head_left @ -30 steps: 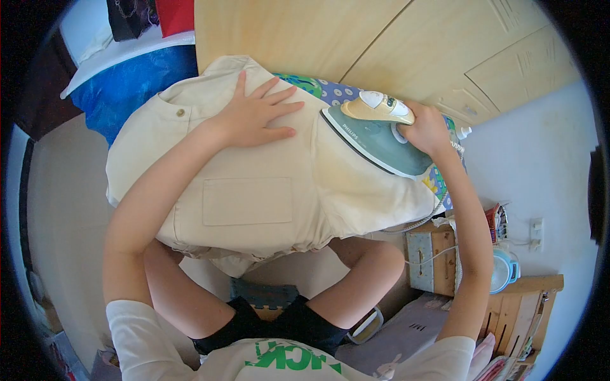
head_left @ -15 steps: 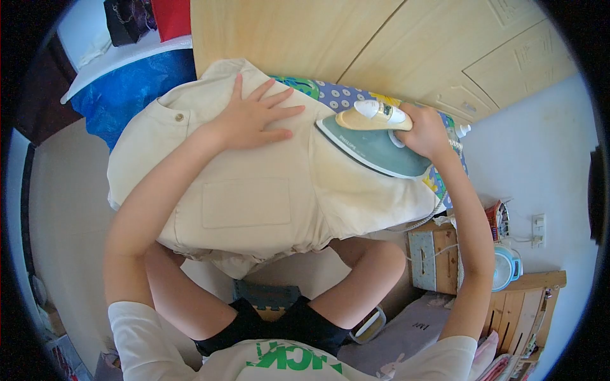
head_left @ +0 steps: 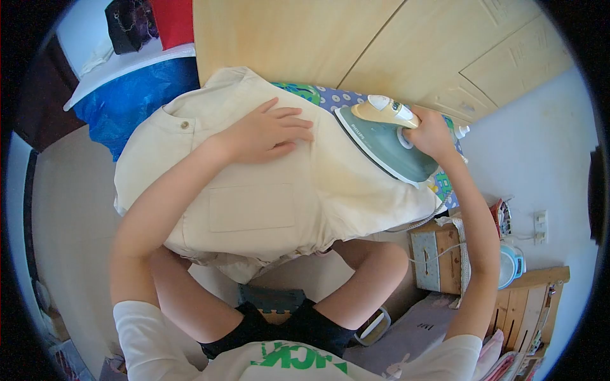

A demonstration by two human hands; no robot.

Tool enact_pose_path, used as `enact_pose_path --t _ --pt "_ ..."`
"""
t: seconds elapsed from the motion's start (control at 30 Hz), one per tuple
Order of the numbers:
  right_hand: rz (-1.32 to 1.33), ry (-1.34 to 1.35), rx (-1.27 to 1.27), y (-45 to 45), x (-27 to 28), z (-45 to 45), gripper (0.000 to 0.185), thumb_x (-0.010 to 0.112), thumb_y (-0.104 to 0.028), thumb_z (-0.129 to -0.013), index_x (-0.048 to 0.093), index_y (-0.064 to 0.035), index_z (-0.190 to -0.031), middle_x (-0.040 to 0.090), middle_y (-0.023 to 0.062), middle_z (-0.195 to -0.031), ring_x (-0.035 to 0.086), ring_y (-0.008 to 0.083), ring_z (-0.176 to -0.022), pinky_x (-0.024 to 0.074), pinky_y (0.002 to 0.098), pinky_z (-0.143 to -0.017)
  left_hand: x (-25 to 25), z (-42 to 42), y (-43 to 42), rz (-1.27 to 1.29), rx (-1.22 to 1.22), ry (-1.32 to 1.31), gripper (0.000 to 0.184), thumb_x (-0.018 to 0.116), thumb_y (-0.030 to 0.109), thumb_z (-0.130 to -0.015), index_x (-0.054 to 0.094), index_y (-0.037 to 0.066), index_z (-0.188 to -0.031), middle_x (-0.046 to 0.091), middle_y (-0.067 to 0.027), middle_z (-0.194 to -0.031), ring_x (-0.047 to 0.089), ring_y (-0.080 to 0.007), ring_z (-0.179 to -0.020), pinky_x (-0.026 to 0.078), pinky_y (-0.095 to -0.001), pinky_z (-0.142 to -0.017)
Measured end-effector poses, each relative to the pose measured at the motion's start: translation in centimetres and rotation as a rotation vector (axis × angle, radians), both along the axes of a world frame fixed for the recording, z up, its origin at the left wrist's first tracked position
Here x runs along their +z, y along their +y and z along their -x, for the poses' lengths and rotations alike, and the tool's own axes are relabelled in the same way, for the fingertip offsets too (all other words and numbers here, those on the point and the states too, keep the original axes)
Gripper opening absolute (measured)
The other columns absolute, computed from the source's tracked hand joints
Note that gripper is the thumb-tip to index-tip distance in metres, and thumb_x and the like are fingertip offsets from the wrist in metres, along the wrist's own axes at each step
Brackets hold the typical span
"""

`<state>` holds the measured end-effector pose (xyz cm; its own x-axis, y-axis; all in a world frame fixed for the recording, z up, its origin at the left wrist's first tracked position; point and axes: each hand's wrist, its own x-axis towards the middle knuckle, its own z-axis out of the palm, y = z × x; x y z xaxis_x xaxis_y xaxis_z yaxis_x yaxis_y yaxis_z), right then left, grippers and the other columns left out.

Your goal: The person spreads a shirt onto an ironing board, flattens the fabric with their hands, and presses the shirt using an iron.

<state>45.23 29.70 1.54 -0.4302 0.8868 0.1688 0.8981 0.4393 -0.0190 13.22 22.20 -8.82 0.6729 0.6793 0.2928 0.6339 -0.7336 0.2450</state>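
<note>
A cream buttoned garment [head_left: 251,206] with a stitched square pocket lies spread over an ironing board [head_left: 337,98] with a colourful patterned cover. Flat on the upper middle of the cloth rests my left hand [head_left: 270,134], its fingers stretched and only slightly apart. My right hand [head_left: 432,134] is wrapped around the handle of a green and cream iron [head_left: 387,143]. The iron sits on the right part of the garment, near the board's far edge, its tip pointing up and left. Its soleplate is hidden underneath.
Pale wooden cabinet doors [head_left: 273,38] rise behind the board. A blue plastic-covered item [head_left: 143,95] stands at the left. To the right are a wooden box [head_left: 445,257], a grey cord [head_left: 419,225] and a light-blue container [head_left: 510,265]. My bare knees are below the board.
The iron in my right hand has shifted slightly right and turned a little. My left hand's spread fingers have drawn closer together. The whole view has shifted slightly.
</note>
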Motion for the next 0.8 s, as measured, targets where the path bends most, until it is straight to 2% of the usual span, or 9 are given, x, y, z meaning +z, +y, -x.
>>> enact_pose_path --t 0.2,0.27,0.37,0.43,0.47,0.53,0.57,0.63,0.8 --pt "0.041 0.093 0.008 -1.2 1.1 0.1 0.028 0.063 -0.012 -0.062 0.064 -0.0030 -0.088 0.063 0.0196 -0.078 0.061 0.0342 -0.073 0.0476 0.0373 -0.068 -0.4 -0.5 -0.6 -0.066 -0.004 0.014 0.033 0.047 0.025 -0.089 0.052 0.022 -0.122 0.042 -0.0043 -0.134 0.028 -0.0257 -0.132 0.012 -0.0569 -0.107" --pt "0.082 0.078 0.007 -1.7 1.5 0.4 0.027 0.063 -0.014 -0.062 0.065 -0.0046 -0.087 0.063 0.0190 -0.077 0.062 0.0343 -0.074 0.0483 0.0384 -0.068 -0.4 -0.5 -0.6 -0.077 -0.006 0.004 0.033 0.046 0.025 -0.089 0.052 0.022 -0.121 0.042 -0.0054 -0.134 0.027 -0.0260 -0.133 0.011 -0.0576 -0.107" --pt "0.117 0.023 0.057 -2.6 1.4 1.1 0.024 0.064 -0.017 -0.062 0.065 -0.0065 -0.084 0.063 0.0181 -0.075 0.062 0.0345 -0.073 0.0489 0.0398 -0.067 -0.4 0.1 0.3 0.065 -0.002 -0.001 0.036 0.046 0.025 -0.090 0.048 0.021 -0.126 0.041 -0.0070 -0.135 0.025 -0.0275 -0.134 0.010 -0.0575 -0.107" --pt "0.116 -0.017 0.110 -3.1 1.1 1.2 0.023 0.065 -0.017 -0.062 0.065 -0.0067 -0.083 0.063 0.0177 -0.074 0.061 0.0347 -0.072 0.0488 0.0399 -0.066 -0.5 0.4 0.9 0.291 0.170 -0.171 0.039 0.050 0.027 -0.088 0.044 0.017 -0.125 0.041 -0.0065 -0.135 0.024 -0.0293 -0.134 0.007 -0.0574 -0.107" --pt "0.097 -0.023 0.156 -3.3 1.0 1.2 0.022 0.065 -0.017 -0.062 0.064 -0.0068 -0.081 0.063 0.0175 -0.072 0.061 0.0351 -0.071 0.0488 0.0408 -0.065 -0.8 0.6 0.8 0.293 0.172 -0.169 0.039 0.050 0.027 -0.088 0.044 0.017 -0.125 0.041 -0.0065 -0.135 0.024 -0.0293 -0.134 0.007 -0.0574 -0.107" --pt "0.082 -0.028 0.202 -3.3 0.6 1.2 0.021 0.065 -0.018 -0.062 0.063 -0.0069 -0.079 0.062 0.0174 -0.071 0.061 0.0355 -0.069 0.0487 0.0416 -0.065 -0.4 0.4 0.0 0.110 0.216 -0.059 0.056 0.052 0.035 -0.086 0.033 0.019 -0.136 0.036 -0.0076 -0.139 0.020 -0.0302 -0.135 0.005 -0.0595 -0.107" --pt "0.074 -0.018 0.224 -3.1 0.4 1.1 0.020 0.064 -0.018 -0.062 0.063 -0.0071 -0.079 0.062 0.0176 -0.071 0.060 0.0359 -0.068 0.0486 0.0427 -0.064 -0.4 0.2 -0.2 0.113 0.214 -0.057 0.056 0.052 0.035 -0.086 0.033 0.019 -0.136 0.036 -0.0076 -0.139 0.020 -0.0302 -0.135 0.005 -0.0595 -0.107" --pt "0.065 -0.002 0.233 -3.3 0.1 1.1 0.019 0.064 -0.019 -0.063 0.063 -0.0073 -0.078 0.062 0.0178 -0.071 0.060 0.0363 -0.067 0.0485 0.0437 -0.063 -0.3 -0.4 -0.5 0.001 0.253 0.070 0.065 0.053 0.047 -0.083 0.033 0.019 -0.138 0.032 -0.0063 -0.143 0.017 -0.0325 -0.136 0.003 -0.0629 -0.105" --pt "-0.029 -0.057 -0.014 -2.3 -0.6 1.1 0.022 0.061 -0.020 -0.067 0.063 -0.0035 -0.081 0.062 0.0203 -0.073 0.061 0.0375 -0.070 0.0494 0.0451 -0.067 0.3 -0.1 -0.7 0.010 0.288 0.203 0.068 0.051 0.056 -0.081 0.035 0.020 -0.137 0.028 -0.0017 -0.145 0.014 -0.0349 -0.136 0.001 -0.0659 -0.103"
